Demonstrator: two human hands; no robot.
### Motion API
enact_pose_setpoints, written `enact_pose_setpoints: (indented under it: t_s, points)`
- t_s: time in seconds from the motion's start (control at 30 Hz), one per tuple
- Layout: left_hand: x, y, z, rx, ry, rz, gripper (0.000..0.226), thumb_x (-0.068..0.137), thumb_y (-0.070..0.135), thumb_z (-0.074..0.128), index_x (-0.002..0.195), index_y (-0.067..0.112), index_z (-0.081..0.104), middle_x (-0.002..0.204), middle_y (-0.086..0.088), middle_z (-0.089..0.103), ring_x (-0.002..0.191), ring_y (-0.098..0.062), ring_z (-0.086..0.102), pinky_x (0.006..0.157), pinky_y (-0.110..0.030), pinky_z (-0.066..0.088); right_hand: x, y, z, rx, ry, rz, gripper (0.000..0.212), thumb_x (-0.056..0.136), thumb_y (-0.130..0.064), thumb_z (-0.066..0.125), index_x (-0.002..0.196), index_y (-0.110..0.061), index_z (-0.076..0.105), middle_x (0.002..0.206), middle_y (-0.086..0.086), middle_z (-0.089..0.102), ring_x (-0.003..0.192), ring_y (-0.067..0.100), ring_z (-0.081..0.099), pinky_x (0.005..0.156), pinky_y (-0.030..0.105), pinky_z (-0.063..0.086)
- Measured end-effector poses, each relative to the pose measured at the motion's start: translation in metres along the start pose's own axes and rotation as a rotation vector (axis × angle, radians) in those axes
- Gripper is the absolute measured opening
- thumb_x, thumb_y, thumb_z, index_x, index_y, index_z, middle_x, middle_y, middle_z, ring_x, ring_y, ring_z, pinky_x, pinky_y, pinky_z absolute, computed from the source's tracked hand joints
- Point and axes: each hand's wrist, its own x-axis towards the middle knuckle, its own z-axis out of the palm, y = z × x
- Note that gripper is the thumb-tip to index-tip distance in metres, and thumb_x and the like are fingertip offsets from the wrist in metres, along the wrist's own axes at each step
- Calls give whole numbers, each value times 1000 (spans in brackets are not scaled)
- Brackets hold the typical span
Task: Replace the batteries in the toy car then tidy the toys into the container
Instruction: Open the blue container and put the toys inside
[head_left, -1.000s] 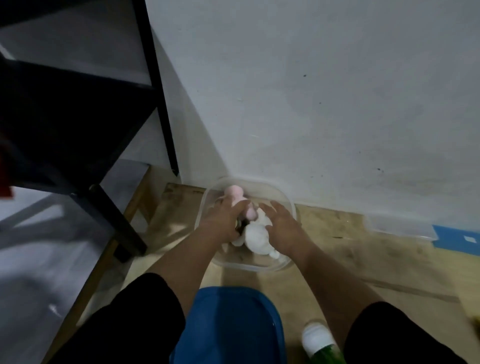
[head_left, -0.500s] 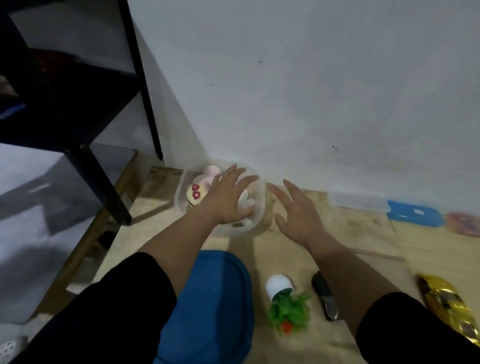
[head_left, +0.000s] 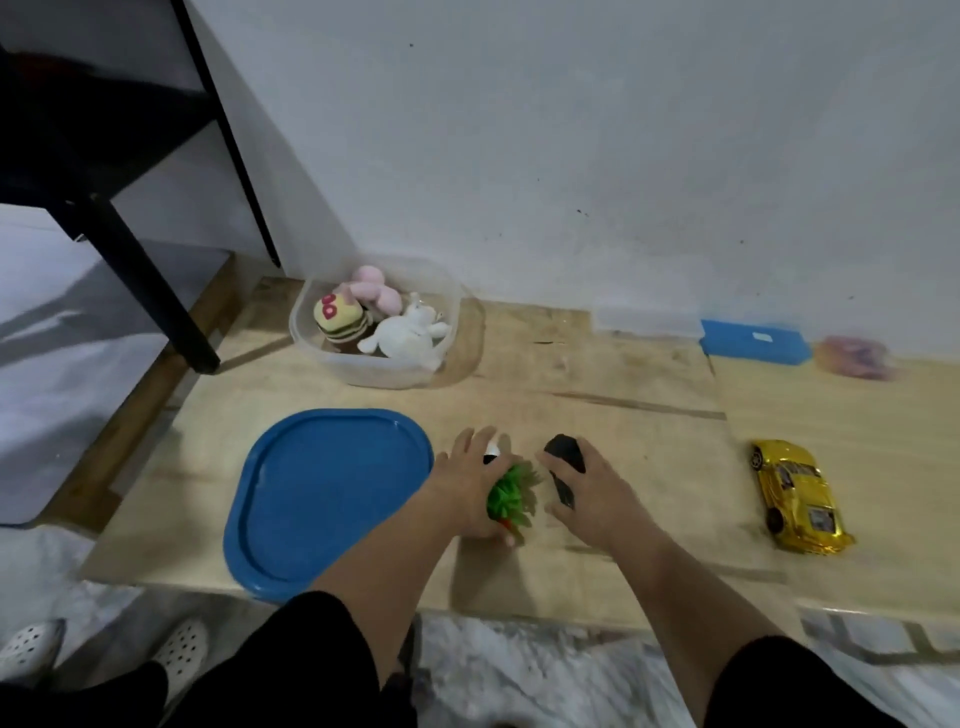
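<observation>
Head view, looking down on a pale wooden desk (head_left: 597, 374) set against a white wall (head_left: 571, 130).

Left hand (head_left: 470, 486) laid over a small green artificial plant in a white pot (head_left: 511, 493), fingers spread and curving around the pot; grip seemingly closing on the plant, lying on its side on the desk. Right hand (head_left: 592, 499) resting on a black elongated object (head_left: 563, 460), fingers bent over it, thumb along its near end; grip apparently around the object, kind of object not discernible.

Clear plastic container (head_left: 332, 358) at the back left of the desk, just beside the wall, holding a white plush animal (head_left: 408, 335), a pink plush toy (head_left: 376, 288) and a yellow-and-brown plush burger (head_left: 340, 319). Blue rounded plastic lid (head_left: 327, 493) flat on the desk in front of the container, just beside the left hand.

Shiny yellow toy car (head_left: 795, 493) on its wheels at the right of the desk, well apart from both hands and from the container. Blue rectangular box (head_left: 753, 343) against the wall at far right, a blurred pinkish item (head_left: 852, 356) beside it.

Black metal frame (head_left: 150, 291) at upper left. White perforated shoes (head_left: 179, 647) at lower left.
</observation>
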Motion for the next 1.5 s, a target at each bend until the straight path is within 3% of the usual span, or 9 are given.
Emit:
enact_pose_setpoints:
  t_s: [0.17,0.37,0.5,0.6,0.83,1.0,1.17,1.33,1.5]
  points:
    - [-2,2,13,-75,137,-41,73,78,42,65,138,24,29,147,-12,12,130,-34,17,100,-44,40,-1,-3,12,21,86,-13,50,92,-20,49,139,-34,36,152,12,15,136,35,22,111,38,27]
    - [-6,-20,-19,-112,346,-10,70,77,37,69,136,20,37,146,-14,19,127,-34,23,97,-43,39,16,-20,-23,-2,175,-35,55,86,-12,56,134,-32,42,147,13,20,130,34,29,108,36,30]
    - [3,-55,-68,-80,608,25,62,64,29,78,119,15,53,137,-22,37,118,-41,36,86,-51,46,48,-59,-72,117,298,-75,48,87,-16,57,131,-31,46,144,13,23,127,35,31,101,39,35]
    - [6,-93,-105,-67,697,-22,62,59,28,81,114,15,58,131,-25,45,114,-44,43,84,-52,48,82,-97,-103,147,374,-99,50,86,-13,56,130,-34,45,142,11,23,126,33,32,96,42,41]
    - [22,-182,-132,-5,497,-189,73,75,44,69,136,23,37,149,-10,17,135,-31,15,106,-44,32,160,-187,-123,288,362,-193,51,85,-16,61,131,-30,47,142,14,21,124,34,36,104,40,38]
    - [34,-201,-132,-14,343,-152,88,69,64,63,141,28,25,147,0,26,138,-24,17,109,-51,24,194,-206,-106,171,278,-168,50,89,-21,56,135,-32,41,145,12,18,119,31,39,97,38,42]
    - [46,-204,-124,-129,229,-54,90,79,57,59,149,25,11,151,-5,30,139,-26,25,113,-46,23,203,-201,-96,56,210,-94,49,95,-29,45,141,-34,31,146,12,22,122,31,38,97,36,37]
    - [55,-210,-105,-283,250,-61,90,82,56,57,150,27,5,155,-3,23,143,-23,20,115,-41,24,204,-192,-98,34,86,-133,60,96,-31,45,147,-36,13,155,10,10,140,26,22,107,32,29]
    - [43,-198,-98,-204,394,-108,78,87,56,48,149,25,11,158,-1,15,146,-22,9,117,-47,17,182,-182,-100,-14,223,-266,61,95,-31,44,148,-27,15,155,8,13,142,21,18,107,31,29]
